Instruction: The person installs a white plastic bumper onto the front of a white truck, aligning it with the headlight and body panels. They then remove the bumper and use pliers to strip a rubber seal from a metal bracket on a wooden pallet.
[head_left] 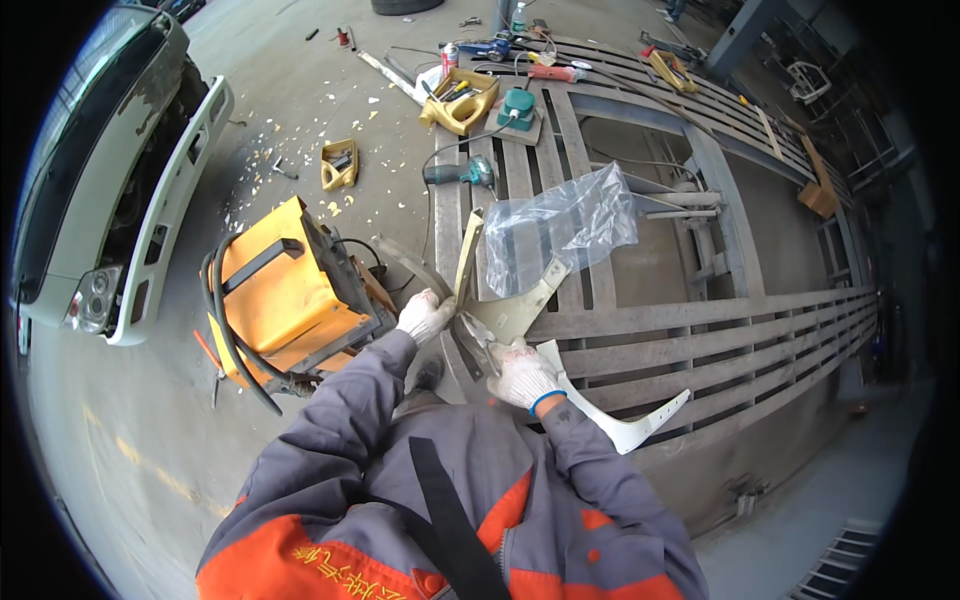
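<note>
My left hand (pixel 426 317), in a white work glove, is closed at the lower end of a narrow cream metal strip (pixel 467 252) that stands up over the bench edge. My right hand (pixel 522 371), also gloved, is wrapped round a pair of pliers (pixel 480 330); their jaws point toward the strip's lower end. Just beyond the pliers lies a curved cream metal piece (pixel 522 308) with holes in its arm; whether it joins the strip I cannot tell. A white curved trim piece (pixel 630 432) rests on the slats right of my right hand.
A slatted metal bench (pixel 700 345) carries a clear plastic bag (pixel 560 232), a teal power tool (pixel 465 173), a green box (pixel 517 108) and a yellow tool tray (pixel 462 98). At left stand a yellow machine (pixel 285 300) with a black cable and a white vehicle front (pixel 130 200). Cables cross the bench.
</note>
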